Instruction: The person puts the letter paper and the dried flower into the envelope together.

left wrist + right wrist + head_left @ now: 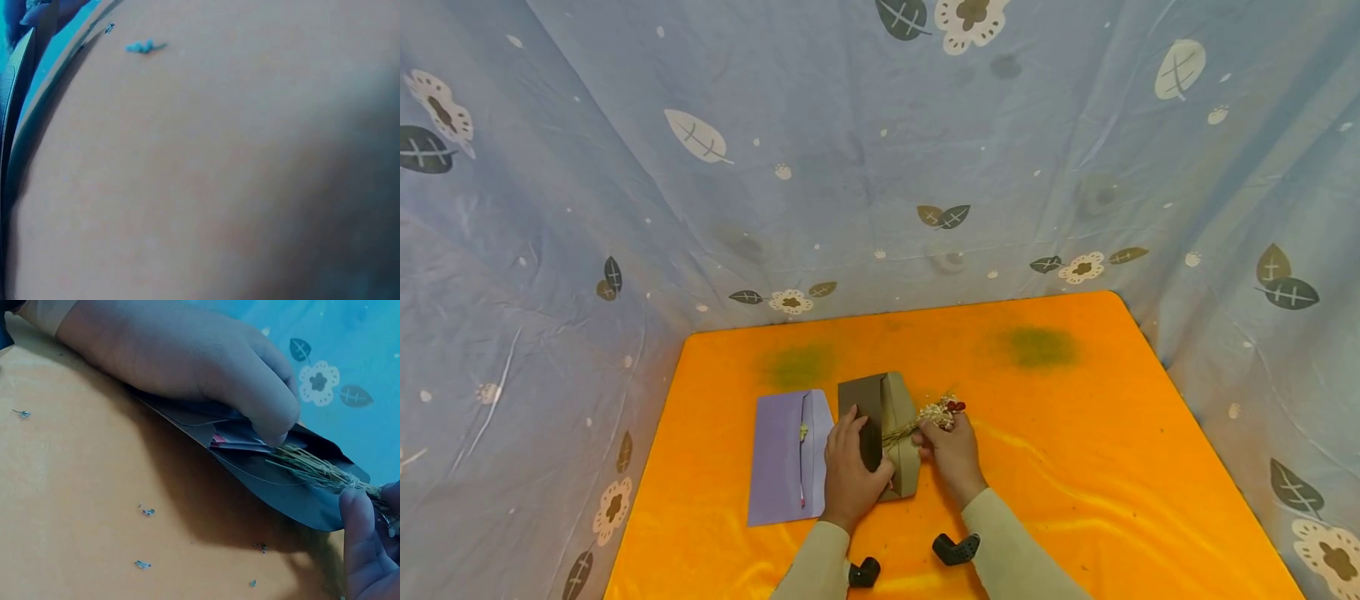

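Count: 2 envelopes, 1 brown envelope [891, 417] & 1 lilac envelope [786, 458]. 1 dried flower bunch [936, 414]. 2 hands, left hand [850, 475] & right hand [951, 454]. 1 orange table [1075, 467].

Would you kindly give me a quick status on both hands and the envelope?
Left hand holds brown envelope open. Right hand pinches dried flower sprig, stems at its mouth. Purple envelope lies beside, clear.

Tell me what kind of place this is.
Probably a makeshift craft or recording booth: blue leaf-and-flower fabric hangs as walls around an orange-covered table, where an olive envelope, a lilac envelope and a dried flower sprig are handled.
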Demonstrator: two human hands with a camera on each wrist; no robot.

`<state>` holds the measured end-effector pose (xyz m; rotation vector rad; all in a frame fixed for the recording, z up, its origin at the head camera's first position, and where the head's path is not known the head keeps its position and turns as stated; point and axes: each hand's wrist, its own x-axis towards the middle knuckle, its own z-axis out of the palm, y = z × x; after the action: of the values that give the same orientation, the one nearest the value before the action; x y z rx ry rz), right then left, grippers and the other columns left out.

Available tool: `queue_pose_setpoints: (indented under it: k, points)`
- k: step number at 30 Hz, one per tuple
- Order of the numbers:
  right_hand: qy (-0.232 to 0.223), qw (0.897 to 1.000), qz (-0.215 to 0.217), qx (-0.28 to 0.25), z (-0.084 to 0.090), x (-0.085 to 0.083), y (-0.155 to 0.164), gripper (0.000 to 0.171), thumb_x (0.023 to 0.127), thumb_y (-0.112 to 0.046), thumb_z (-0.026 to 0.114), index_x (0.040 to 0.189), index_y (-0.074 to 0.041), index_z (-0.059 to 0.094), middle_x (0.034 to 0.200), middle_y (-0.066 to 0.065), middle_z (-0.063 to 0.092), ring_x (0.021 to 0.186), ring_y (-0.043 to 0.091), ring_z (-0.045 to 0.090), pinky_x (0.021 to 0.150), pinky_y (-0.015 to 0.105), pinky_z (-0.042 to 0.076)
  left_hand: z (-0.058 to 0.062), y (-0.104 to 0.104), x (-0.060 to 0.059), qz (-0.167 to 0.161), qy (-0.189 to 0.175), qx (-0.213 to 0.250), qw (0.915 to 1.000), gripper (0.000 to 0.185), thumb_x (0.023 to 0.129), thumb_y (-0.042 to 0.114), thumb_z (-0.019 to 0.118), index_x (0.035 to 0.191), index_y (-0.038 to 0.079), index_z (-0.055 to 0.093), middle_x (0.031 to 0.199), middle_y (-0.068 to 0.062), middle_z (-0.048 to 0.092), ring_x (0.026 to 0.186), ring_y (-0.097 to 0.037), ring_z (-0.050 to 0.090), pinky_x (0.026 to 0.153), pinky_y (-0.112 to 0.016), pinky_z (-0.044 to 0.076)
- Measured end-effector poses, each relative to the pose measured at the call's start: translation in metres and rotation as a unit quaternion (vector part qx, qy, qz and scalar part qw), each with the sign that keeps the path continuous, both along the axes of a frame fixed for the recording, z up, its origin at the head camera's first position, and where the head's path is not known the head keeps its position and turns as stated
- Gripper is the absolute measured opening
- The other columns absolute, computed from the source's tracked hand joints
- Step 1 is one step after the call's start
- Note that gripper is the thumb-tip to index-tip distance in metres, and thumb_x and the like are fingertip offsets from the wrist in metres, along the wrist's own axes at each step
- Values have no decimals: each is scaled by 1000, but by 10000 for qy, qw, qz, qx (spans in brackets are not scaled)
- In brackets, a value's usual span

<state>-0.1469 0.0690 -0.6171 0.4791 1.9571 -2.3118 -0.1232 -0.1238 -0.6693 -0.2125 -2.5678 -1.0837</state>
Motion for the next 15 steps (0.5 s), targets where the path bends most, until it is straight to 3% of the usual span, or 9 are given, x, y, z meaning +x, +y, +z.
queue_pose_setpoints:
  k: [8, 15]
  points:
    - [65, 9989, -425, -173, -1, -5, 1, 35, 107, -8, 70, 132, 5, 48, 110, 25, 74, 88, 27, 80, 72, 34, 65, 3, 0, 0, 5, 38, 78, 10000, 68, 85, 19, 81, 147, 2, 59, 167, -18, 44, 149, -43, 40, 118, -68, 30]
    - [-81, 9949, -347, -947, 1, -6, -3, 42, 108, -9, 70, 136, 7, 42, 103, 25, 75, 84, 24, 79, 73, 33, 64, 2, 0, 0, 8, -2, 102, 9999, 67, 86, 19, 80, 147, 2, 59, 167, -18, 44, 150, -42, 40, 119, -67, 29]
